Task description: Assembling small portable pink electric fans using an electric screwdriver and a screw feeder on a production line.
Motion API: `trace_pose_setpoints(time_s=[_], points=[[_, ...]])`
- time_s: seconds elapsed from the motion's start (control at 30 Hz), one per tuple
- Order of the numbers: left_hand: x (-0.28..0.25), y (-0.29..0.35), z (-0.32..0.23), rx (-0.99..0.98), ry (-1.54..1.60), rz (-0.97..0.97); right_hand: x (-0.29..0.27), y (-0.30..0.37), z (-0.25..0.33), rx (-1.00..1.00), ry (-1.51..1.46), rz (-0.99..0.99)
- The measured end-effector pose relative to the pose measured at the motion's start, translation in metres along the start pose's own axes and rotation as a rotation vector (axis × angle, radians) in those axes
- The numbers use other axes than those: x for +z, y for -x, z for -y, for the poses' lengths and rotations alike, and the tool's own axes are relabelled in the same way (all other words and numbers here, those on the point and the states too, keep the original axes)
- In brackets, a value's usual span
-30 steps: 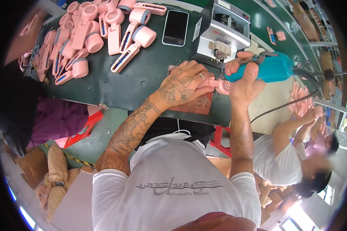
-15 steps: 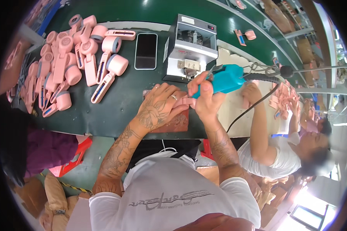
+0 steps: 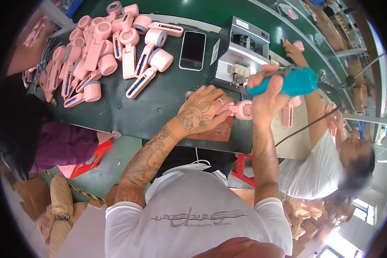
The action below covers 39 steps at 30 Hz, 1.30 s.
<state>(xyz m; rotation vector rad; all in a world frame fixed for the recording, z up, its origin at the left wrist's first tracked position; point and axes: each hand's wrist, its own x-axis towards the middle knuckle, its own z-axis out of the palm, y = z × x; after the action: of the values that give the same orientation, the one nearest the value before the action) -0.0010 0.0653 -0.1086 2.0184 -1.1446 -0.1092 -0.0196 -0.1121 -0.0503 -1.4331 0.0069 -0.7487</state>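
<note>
My left hand (image 3: 201, 108) lies over a pink hair dryer (image 3: 244, 110), its fingers closed round the handle and hiding most of it. The dryer's round grille head sticks out to the right, beyond my fingertips. Beneath the hand is a reddish-brown mat (image 3: 217, 132). My right hand (image 3: 266, 95) is wrapped round a teal electric screwdriver (image 3: 293, 82), raised above the table at the right of the dryer head. The screwdriver's front end points left, near the lower front of a grey screw feeder (image 3: 233, 56); its tip cannot be made out.
Several pink hair dryers (image 3: 129, 36) with open handles are piled at the left. A phone (image 3: 192, 50) lies between pile and feeder. A black cable (image 3: 305, 125) hangs at the right. One co-worker's arm (image 3: 312, 101) reaches across the right side; another person's arm (image 3: 28, 49) is at far left.
The view has shifted, so table things appear further right. My right hand has lifted the screwdriver away from the dryer, whose grille head now shows. The co-worker's arm at right reaches further forward.
</note>
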Motion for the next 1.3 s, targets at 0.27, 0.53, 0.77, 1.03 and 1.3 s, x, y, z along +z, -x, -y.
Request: trace_pose_setpoints(time_s=[0.27, 0.53, 0.77, 1.03, 1.3], points=[[0.009, 0.008, 0.003, -0.020, -0.010, -0.029, 0.018, -0.013, -0.022, -0.072, 0.009, -0.003], [0.002, 0.008, 0.005, -0.007, -0.004, -0.054, 0.010, 0.016, 0.013, 0.098, 0.110, -0.023], [0.005, 0.004, 0.005, 0.008, -0.040, -0.078, -0.012, 0.046, 0.022, 0.094, -0.056, 0.060], [0.001, -0.002, -0.002, 0.012, -0.035, -0.082, -0.015, 0.050, 0.012, 0.110, 0.020, 0.068], [-0.007, 0.004, -0.016, -0.016, -0.108, -0.030, -0.013, 0.065, 0.000, 0.101, -0.038, 0.161]])
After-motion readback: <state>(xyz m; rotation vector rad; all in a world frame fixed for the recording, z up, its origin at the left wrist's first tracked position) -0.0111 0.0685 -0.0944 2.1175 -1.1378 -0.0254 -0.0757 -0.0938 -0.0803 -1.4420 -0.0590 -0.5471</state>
